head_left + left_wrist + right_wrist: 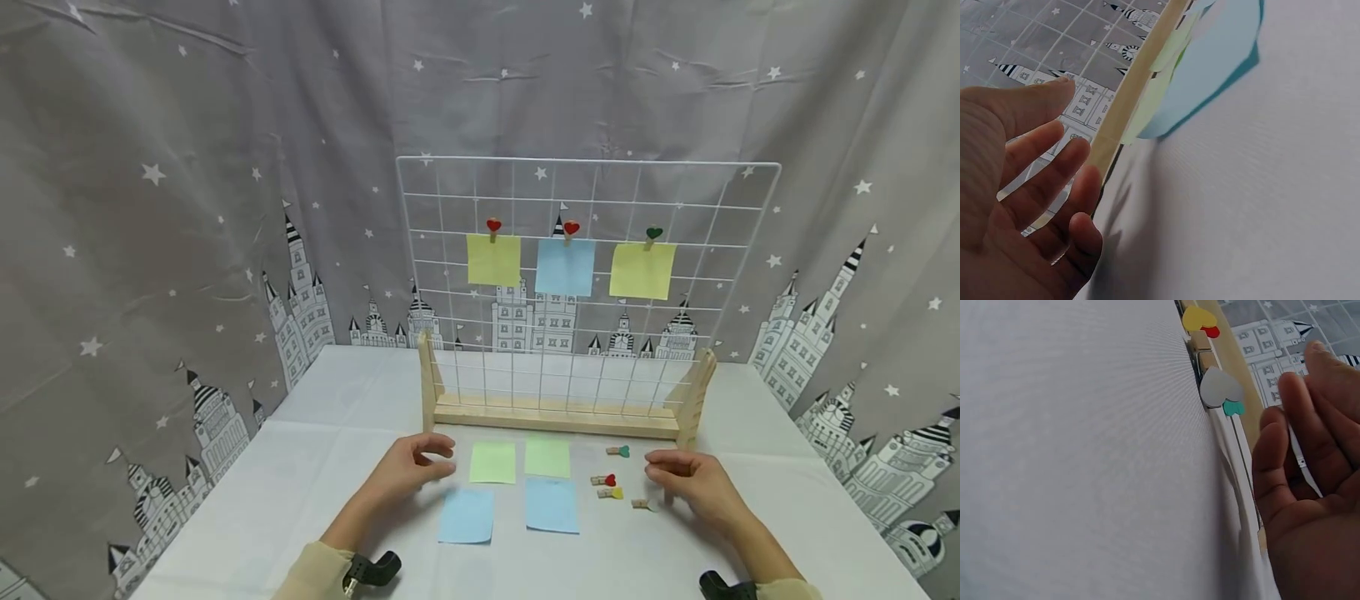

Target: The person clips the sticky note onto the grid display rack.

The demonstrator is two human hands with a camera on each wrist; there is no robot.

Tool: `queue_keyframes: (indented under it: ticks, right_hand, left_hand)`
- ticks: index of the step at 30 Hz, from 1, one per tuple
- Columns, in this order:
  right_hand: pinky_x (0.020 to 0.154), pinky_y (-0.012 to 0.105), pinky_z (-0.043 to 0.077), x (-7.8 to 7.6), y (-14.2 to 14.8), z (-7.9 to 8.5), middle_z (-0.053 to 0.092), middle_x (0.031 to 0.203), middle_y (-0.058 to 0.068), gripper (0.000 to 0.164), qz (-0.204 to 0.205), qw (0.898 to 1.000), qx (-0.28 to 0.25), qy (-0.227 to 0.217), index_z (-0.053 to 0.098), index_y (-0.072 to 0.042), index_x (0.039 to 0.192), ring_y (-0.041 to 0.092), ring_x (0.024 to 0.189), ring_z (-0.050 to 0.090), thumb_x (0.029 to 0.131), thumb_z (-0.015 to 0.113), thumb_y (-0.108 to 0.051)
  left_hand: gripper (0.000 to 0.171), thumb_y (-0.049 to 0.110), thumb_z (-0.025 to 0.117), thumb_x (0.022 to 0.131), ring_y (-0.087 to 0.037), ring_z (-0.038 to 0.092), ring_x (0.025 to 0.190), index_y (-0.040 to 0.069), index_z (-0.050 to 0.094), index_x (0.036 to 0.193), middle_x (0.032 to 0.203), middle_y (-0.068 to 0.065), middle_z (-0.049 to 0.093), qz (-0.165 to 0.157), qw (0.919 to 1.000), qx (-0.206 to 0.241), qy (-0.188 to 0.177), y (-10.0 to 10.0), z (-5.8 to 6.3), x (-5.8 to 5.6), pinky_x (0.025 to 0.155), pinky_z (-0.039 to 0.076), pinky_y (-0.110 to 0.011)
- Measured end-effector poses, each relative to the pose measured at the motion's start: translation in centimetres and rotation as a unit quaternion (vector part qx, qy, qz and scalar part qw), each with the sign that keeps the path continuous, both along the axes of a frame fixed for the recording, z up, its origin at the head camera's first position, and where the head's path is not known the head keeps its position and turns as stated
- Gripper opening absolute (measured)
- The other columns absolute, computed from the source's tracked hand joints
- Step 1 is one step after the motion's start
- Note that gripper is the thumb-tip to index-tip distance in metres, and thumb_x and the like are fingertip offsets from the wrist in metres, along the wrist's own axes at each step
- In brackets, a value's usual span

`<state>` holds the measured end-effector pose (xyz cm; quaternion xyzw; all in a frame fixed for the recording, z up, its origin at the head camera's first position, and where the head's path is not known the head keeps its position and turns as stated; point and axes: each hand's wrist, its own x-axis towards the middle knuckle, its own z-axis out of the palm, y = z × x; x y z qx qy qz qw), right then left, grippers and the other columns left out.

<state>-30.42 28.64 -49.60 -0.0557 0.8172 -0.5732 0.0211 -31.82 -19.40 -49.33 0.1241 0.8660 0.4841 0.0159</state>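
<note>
My left hand (408, 468) hovers left of the loose sticky notes, its fingers loosely bent and holding nothing. Nearest to it lie a green sticky note (492, 462) and a blue sticky note (466, 516); a second green note (547, 457) and a second blue note (552, 504) lie to their right. My right hand (697, 483) is held just right of several small wooden clothespins with hearts: green (618, 451), red (603, 480), yellow (611, 493) and white (642, 504). Nothing is between its relaxed fingers, as the right wrist view shows too.
Behind the notes stands a white wire grid (585, 333) on a wooden base (555, 416). A yellow note (493, 261), a blue note (565, 268) and another yellow note (642, 272) hang on it from heart clothespins. A grey curtain (487, 92) hangs behind the white table (330, 400).
</note>
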Motion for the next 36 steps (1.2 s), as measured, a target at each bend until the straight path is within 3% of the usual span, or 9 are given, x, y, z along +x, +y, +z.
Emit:
queue_keyframes:
  ticks: [9, 15, 18, 22, 30, 36]
  right_hand:
    - [0.056, 0.026, 0.051, 0.0, 0.7, -1.3, 0.075, 0.088, -0.007, 0.045, 0.037, 0.999, -0.023, -0.014, 0.063, 0.015, 0.124, 0.009, 0.067, 0.059, 0.093, 0.077, -0.013]
    - [0.052, 0.026, 0.047, 0.4, 0.4, -1.4, 0.074, 0.092, -0.002, 0.039, 0.021, 0.999, 0.015, -0.026, 0.070, 0.007, 0.120, 0.009, 0.065, 0.055, 0.091, 0.079, -0.019]
    - [0.052, 0.026, 0.047, 0.5, 0.3, -1.5, 0.076, 0.099, 0.005, 0.037, 0.018, 0.999, 0.031, -0.022, 0.073, 0.004, 0.118, 0.009, 0.066, 0.054, 0.090, 0.080, -0.019]
    - [0.054, 0.026, 0.048, 0.5, 0.4, -1.5, 0.076, 0.104, 0.009, 0.037, 0.016, 0.998, 0.055, -0.022, 0.074, 0.002, 0.116, 0.009, 0.071, 0.056, 0.089, 0.082, -0.021]
    - [0.060, 0.024, 0.052, 0.7, 0.7, -2.0, 0.078, 0.102, 0.011, 0.036, 0.049, 0.996, 0.071, -0.002, 0.075, 0.003, 0.113, 0.007, 0.080, 0.064, 0.085, 0.085, -0.018]
    - [0.063, 0.024, 0.052, 0.8, 0.7, -1.7, 0.076, 0.097, 0.006, 0.032, 0.054, 0.994, 0.098, 0.009, 0.077, 0.000, 0.109, 0.007, 0.078, 0.063, 0.083, 0.086, -0.017]
  left_hand:
    - [0.029, 0.029, 0.080, 0.090, -0.018, 0.067, 0.106, 0.011, 0.075, 0.112, 0.108, -0.001, 0.076, -0.009, 1.0000, -0.002, -0.001, -0.1, -0.8, 0.3, 0.088, 0.050, -0.034]
    - [0.027, 0.021, 0.080, 0.090, -0.015, 0.064, 0.076, 0.005, 0.075, 0.111, 0.111, -0.010, 0.075, -0.027, 0.9984, 0.040, -0.030, 0.0, -1.2, 0.8, 0.060, 0.053, -0.028]
    - [0.026, 0.020, 0.080, 0.090, -0.014, 0.061, 0.068, 0.006, 0.075, 0.111, 0.110, -0.011, 0.075, -0.034, 0.9978, 0.048, -0.029, 0.1, -1.3, 0.8, 0.055, 0.052, -0.027]
    - [0.025, 0.023, 0.081, 0.089, -0.013, 0.060, 0.067, 0.009, 0.076, 0.109, 0.106, -0.006, 0.076, -0.036, 0.9989, 0.022, -0.019, 0.2, -1.6, 0.6, 0.057, 0.052, -0.026]
    - [0.020, 0.027, 0.084, 0.085, -0.013, 0.059, 0.085, 0.018, 0.078, 0.102, 0.100, 0.004, 0.076, -0.034, 0.9985, -0.043, -0.001, 0.1, -1.9, 0.8, 0.072, 0.044, -0.026]
    - [0.020, 0.029, 0.086, 0.083, -0.010, 0.054, 0.076, 0.020, 0.079, 0.100, 0.092, 0.007, 0.073, -0.037, 0.9968, -0.071, 0.007, 0.2, -1.6, 0.9, 0.068, 0.043, -0.025]
